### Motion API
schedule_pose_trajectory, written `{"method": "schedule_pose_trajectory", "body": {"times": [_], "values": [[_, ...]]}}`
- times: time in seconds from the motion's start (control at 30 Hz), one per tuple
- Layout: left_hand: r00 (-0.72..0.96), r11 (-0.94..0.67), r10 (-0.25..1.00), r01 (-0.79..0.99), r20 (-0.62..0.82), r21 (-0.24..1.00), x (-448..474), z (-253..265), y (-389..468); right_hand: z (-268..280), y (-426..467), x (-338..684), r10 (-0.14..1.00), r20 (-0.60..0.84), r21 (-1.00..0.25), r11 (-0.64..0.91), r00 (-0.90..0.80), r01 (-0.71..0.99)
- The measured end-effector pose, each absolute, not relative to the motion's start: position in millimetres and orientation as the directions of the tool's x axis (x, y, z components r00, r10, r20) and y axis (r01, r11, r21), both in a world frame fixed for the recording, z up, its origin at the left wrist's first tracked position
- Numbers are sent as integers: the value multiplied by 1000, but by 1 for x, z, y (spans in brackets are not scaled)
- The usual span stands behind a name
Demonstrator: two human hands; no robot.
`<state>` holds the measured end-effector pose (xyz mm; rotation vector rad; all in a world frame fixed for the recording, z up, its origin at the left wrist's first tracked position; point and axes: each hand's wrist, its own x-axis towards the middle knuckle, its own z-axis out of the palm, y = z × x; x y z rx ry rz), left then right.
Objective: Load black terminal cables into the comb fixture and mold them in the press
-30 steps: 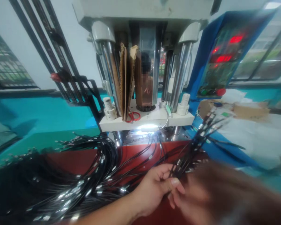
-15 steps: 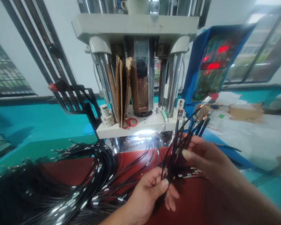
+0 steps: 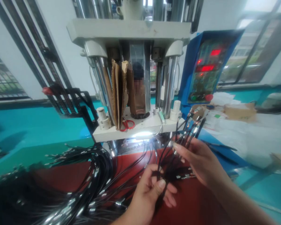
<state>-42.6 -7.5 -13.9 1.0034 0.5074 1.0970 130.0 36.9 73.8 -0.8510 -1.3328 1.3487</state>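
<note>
My left hand [image 3: 152,189] is closed around a small bundle of black cables [image 3: 170,159], thumb pressed against the fingers near the bundle's lower part. Higher up, my right hand [image 3: 201,159] grips the same bundle, its thumb and fingers around the strands. The upper cable ends, with metal tips [image 3: 198,122], fan out above my right hand. More metal-tipped cable ends [image 3: 186,177] lie between the two hands, over the red tabletop [image 3: 180,209]. To the left, a large heap of black cables [image 3: 93,175] with shiny metal fittings covers the table.
A press machine [image 3: 131,31] with steel columns stands in front. On its base [image 3: 142,129] are red-handled scissors [image 3: 127,125] and upright cardboard [image 3: 118,93]. A blue control box [image 3: 189,68] with red displays stands right, near white plastic bags [image 3: 262,134].
The bundle's upper ends have dropped lower beside the control box, and my right thumb has shifted up and left along the strands. The camera view has turned slightly.
</note>
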Motion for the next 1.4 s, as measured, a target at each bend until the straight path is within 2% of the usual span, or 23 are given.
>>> {"method": "schedule_pose_trajectory", "body": {"times": [0.13, 0.23, 0.33, 0.5, 0.67, 0.83, 1.07, 1.17, 1.4], "values": [[391, 81, 908, -521, 153, 850, -43, -11, -6, 67, 41, 133, 968, 176, -978, 152, -178, -144], [389, 69, 905, -534, 173, 842, -44, -7, -7, 63, 44, 133, 963, 163, -967, 113, -213, -228], [361, 77, 923, -515, 135, 854, -44, -6, -8, 62, 46, 132, 969, 101, -955, 31, -226, -293], [384, 143, 921, -478, 60, 867, -45, -7, -8, 63, 45, 130, 985, 90, -979, 61, -144, -194], [306, 146, 952, -525, 26, 839, -45, -5, -7, 64, 43, 134, 987, 131, -984, 119, -92, -133], [308, 140, 951, -532, 37, 835, -44, -3, -5, 64, 45, 141, 981, 113, -986, 91, -157, -138], [316, 136, 948, -519, 42, 844, -43, -5, -6, 78, 54, 159, 956, 285, -958, 286, 77, -7], [323, 154, 946, -522, 27, 839, -44, -5, -6, 87, 57, 163, 952, 289, -957, 286, 100, 45], [343, 179, 939, -545, 23, 819, -44, -5, -5, 80, 64, 171, 978, 201, -949, 181, -54, -258]]}}
